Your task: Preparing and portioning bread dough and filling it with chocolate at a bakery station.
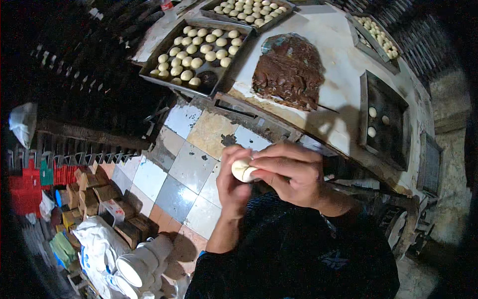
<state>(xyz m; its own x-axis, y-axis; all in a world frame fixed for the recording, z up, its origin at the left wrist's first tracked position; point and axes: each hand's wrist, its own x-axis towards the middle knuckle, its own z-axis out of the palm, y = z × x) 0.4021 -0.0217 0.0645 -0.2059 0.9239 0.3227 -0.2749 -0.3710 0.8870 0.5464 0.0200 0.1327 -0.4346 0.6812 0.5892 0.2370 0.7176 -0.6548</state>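
Note:
A pale dough ball (242,170) is held between my two hands, in front of my chest and off the table's near edge. My left hand (231,179) cups it from the left, fingers curled around its side. From the right, my right hand (294,172) pinches the dough at its edge with thumb and fingertips, where a fold or seam shows. On the table beyond lies a large mass of dark brown paste (289,74), with clear plastic at its far end. My fingers hide part of the ball.
A metal tray (219,91) of dough balls sits at the table's left, another tray (209,15) behind it. At right, a dark tray (367,109) holds three balls; a fuller tray (368,49) stands farther back. White buckets (132,269) and cardboard boxes (88,201) stand on the tiled floor.

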